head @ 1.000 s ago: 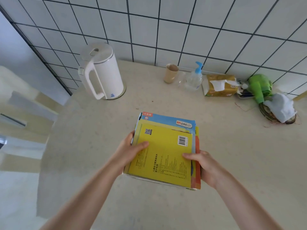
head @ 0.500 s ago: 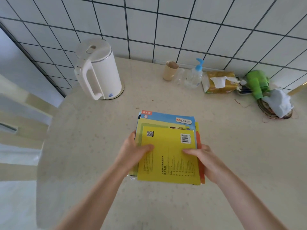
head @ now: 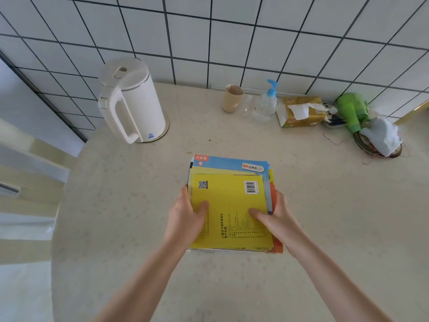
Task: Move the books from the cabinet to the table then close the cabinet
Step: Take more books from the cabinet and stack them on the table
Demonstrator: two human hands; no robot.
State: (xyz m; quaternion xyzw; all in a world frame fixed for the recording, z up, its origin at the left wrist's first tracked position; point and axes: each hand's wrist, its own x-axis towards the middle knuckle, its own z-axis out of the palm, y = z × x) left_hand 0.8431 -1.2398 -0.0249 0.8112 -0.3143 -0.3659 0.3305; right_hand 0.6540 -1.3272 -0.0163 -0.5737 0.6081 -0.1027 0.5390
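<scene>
Two hands' grip (head: 188, 219) (head: 278, 219) on stacked books (head: 232, 205), long axis toward tiled wall (head: 232, 38)

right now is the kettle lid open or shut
Shut: the white kettle stands upright near the tiled wall, its lid lying flat on the rim.

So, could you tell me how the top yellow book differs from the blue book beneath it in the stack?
The yellow book lies fully exposed with a barcode and QR code; the blue book shows only its far edge. The yellow book looks smaller, and both thumbs press on it, not on the blue one. Both lie flat in one stack.
</scene>
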